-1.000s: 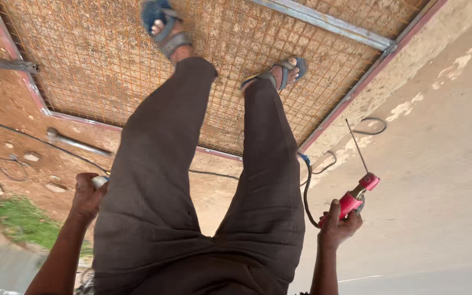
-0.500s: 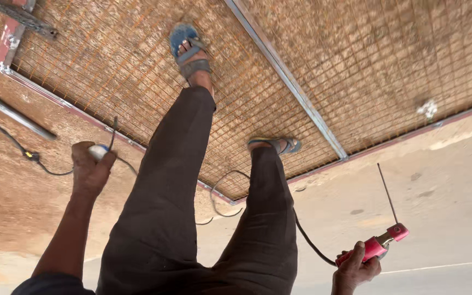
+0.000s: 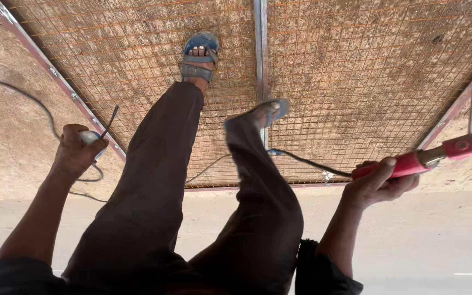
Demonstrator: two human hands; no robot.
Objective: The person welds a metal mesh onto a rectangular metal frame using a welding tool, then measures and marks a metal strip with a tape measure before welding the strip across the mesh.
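Gripping red electrode holder (image 3: 419,158), right hand (image 3: 375,183) beneath.

Red-handled electrode holder (image 3: 411,162); rod upright

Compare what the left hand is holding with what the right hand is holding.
The left hand grips a small pale object with a thin dark wire; the right hand grips a long red-handled tool with a thin rod pointing up. The pale object is mostly hidden in the fist; the tool sticks well out. Both trail dark cables.
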